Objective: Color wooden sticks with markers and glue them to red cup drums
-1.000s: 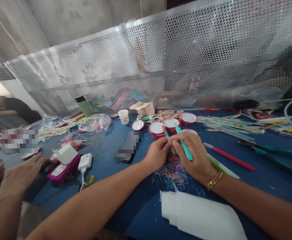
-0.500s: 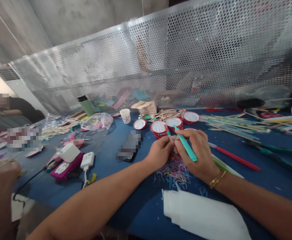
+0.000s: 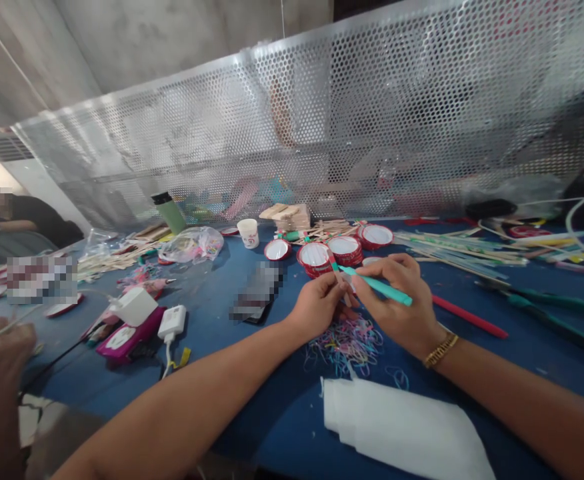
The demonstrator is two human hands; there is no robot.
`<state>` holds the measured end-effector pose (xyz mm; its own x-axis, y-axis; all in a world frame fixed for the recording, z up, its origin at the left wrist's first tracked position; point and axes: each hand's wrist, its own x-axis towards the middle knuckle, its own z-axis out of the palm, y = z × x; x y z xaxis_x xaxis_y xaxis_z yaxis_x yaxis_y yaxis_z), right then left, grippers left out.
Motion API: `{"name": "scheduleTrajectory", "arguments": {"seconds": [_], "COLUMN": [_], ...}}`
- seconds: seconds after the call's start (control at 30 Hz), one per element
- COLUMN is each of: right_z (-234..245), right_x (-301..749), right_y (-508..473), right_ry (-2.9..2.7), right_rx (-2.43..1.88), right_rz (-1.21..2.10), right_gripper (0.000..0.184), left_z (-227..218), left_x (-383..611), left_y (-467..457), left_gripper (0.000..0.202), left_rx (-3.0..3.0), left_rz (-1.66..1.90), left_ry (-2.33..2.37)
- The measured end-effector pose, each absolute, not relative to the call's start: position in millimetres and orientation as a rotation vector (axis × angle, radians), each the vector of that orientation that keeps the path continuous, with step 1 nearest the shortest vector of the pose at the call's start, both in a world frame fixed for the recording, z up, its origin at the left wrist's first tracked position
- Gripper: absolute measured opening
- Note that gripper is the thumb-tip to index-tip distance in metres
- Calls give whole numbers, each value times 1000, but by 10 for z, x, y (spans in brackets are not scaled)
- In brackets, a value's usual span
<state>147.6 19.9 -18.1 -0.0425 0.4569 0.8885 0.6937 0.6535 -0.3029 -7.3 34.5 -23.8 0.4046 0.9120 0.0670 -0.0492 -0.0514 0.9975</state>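
My left hand (image 3: pixel 317 305) pinches a slim wooden stick (image 3: pixel 333 261) painted red and green near its upper end. Between the fingers of my right hand (image 3: pixel 403 308) is a turquoise marker pen (image 3: pixel 386 289), slanting down to the right, its tip at the stick's green band. Whether the tip touches the stick is too small to tell. Under both hands lies a heap of thin coloured rubber bands (image 3: pixel 353 345). Just beyond the fingers stand stacks of red-rimmed round pieces with white tops (image 3: pixel 315 255). Right of my right hand lies a red pen (image 3: pixel 469 317).
A white plastic bottle (image 3: pixel 407 423) lies near the front edge. To the left are a phone (image 3: pixel 257 293), a magenta power block (image 3: pixel 131 337) and a white charger (image 3: pixel 173 323). Pliers (image 3: pixel 547 307) and sticks (image 3: pixel 467 245) lie right. Another person's hand (image 3: pixel 2 347) is far left.
The turquoise pen has swung to a flatter slant, and its tip has moved down and left to the stick. My left hand keeps its pinch. The view has shifted slightly.
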Motion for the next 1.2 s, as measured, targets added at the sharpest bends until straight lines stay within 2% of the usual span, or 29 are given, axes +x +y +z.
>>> {"name": "scheduleTrajectory", "arguments": {"seconds": [0.53,1.2], "right_z": [-185,-196], "right_x": [1454,1467], "right_y": [168,179], "right_ry": [-1751,-1726], "right_rx": [-904,-907], "right_rz": [-251,-245], "right_gripper": [2,4], "left_z": [-247,-219], "left_x": [-68,-70], "left_y": [345,324], "left_gripper": [39,38], "left_rx": [1412,1349], "left_rz": [969,952], "left_ry": [835,850]}}
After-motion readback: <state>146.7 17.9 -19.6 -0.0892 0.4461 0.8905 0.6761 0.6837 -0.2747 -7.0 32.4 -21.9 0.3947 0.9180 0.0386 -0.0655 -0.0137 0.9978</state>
